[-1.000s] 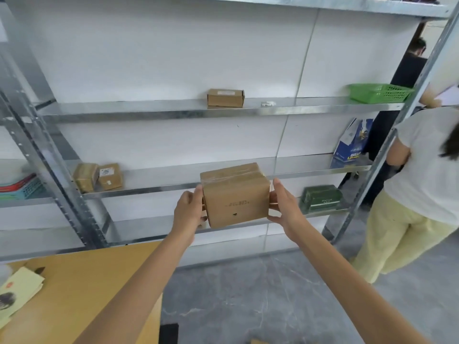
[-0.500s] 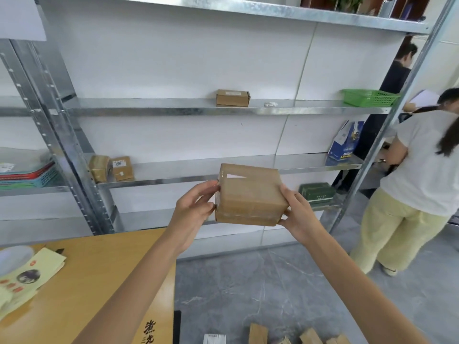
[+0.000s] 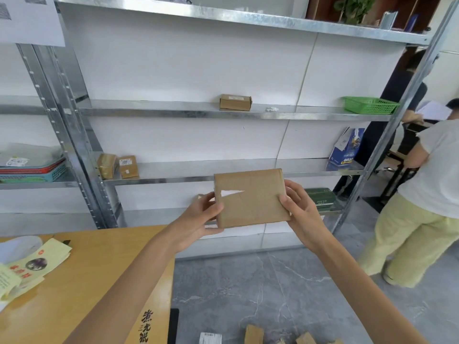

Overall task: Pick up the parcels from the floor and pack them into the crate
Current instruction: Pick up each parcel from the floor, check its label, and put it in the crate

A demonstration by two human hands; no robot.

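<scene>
Metal shelving (image 3: 173, 112) filled the background, carrying one small box (image 3: 235, 102) at 12 o'clock, two wrapped boxes (image 3: 116, 166) at 9 o'clock and one green basket (image 3: 370, 105) at 2 o'clock. One brown parcel (image 3: 250, 198) was held up at the centre, in front of the shelves, between two hands. The left hand (image 3: 198, 219) had its fingers clamped on the left edge, and the right hand (image 3: 300, 212) had its fingers clamped on the right edge. At 6 o'clock, on the grey floor (image 3: 248, 281), lay at least two loose parcels (image 3: 253, 335) and one white-labelled packet (image 3: 210, 338), beside the worktop (image 3: 87, 281) at 7 o'clock.
</scene>
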